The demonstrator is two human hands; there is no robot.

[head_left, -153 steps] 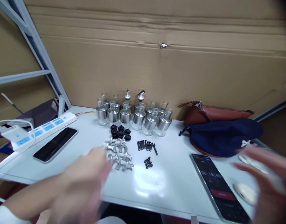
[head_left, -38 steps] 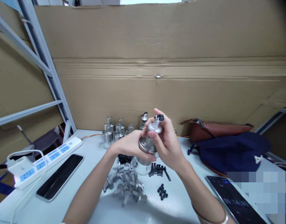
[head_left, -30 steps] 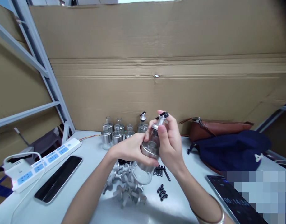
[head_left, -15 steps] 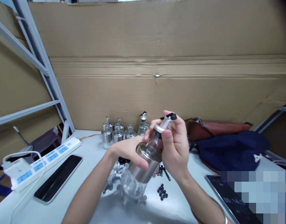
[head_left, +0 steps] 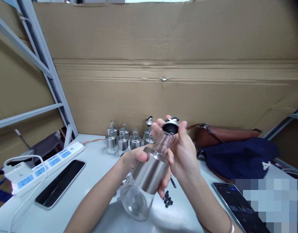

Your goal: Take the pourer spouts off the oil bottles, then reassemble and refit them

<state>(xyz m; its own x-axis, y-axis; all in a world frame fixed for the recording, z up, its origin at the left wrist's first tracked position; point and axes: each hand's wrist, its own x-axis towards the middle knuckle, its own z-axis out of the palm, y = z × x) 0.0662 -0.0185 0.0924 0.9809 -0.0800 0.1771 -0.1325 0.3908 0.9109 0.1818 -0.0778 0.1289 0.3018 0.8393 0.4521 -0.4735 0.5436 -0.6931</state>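
Note:
A clear glass bottle with a steel sleeve (head_left: 151, 173) is tilted in front of me, its neck up and to the right. My left hand (head_left: 135, 157) is closed around its sleeve. At the mouth, the fingers of my right hand (head_left: 186, 155) grip a pourer spout (head_left: 171, 126) with a black stopper underside. The stopper sits at or just over the neck's opening; how deep it goes I cannot tell. Small black rings (head_left: 167, 199) lie in a cluster on the table below. Other small parts behind the bottle are mostly hidden.
Several similar bottles (head_left: 122, 140) stand at the back, one topped with a spout. A black phone (head_left: 61, 184) and a white power strip (head_left: 51, 166) lie left. To the right are a brown bag (head_left: 226, 136), a navy cloth item (head_left: 238, 157) and a phone showing a timer (head_left: 238, 205).
The bottle has turned, with its base swinging toward me. The spout has tipped back, so its black underside now shows. Both hands keep hold.

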